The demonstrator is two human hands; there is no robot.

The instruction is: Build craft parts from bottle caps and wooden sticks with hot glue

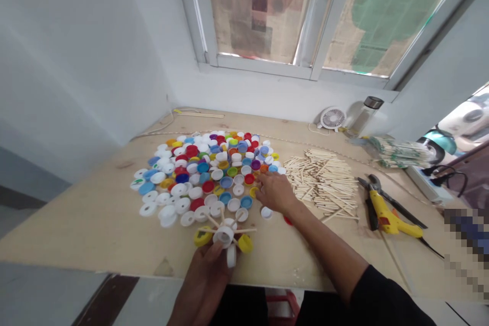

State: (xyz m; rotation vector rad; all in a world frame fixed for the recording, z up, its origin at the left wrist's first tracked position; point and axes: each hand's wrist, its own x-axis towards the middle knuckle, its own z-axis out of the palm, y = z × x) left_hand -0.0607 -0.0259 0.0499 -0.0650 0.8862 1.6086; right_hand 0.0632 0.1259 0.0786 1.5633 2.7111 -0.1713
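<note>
My left hand [204, 277] is at the table's near edge, closed around a small model [225, 237] made of bottle caps joined by thin wooden sticks, with yellow and white caps at the ends. My right hand [273, 191] reaches forward and rests on the right edge of a big pile of coloured bottle caps [206, 175]. Its fingers are bent down onto the caps, and what they pinch, if anything, is hidden. A single white cap [266, 212] lies just beside that hand.
A heap of wooden sticks [324, 186] lies right of the caps. Further right are yellow-handled pliers [385, 211], a bag of sticks [393, 153], a small white fan [332, 118] and a bottle [364, 112]. The plywood table [95, 214] meets a wall and window behind.
</note>
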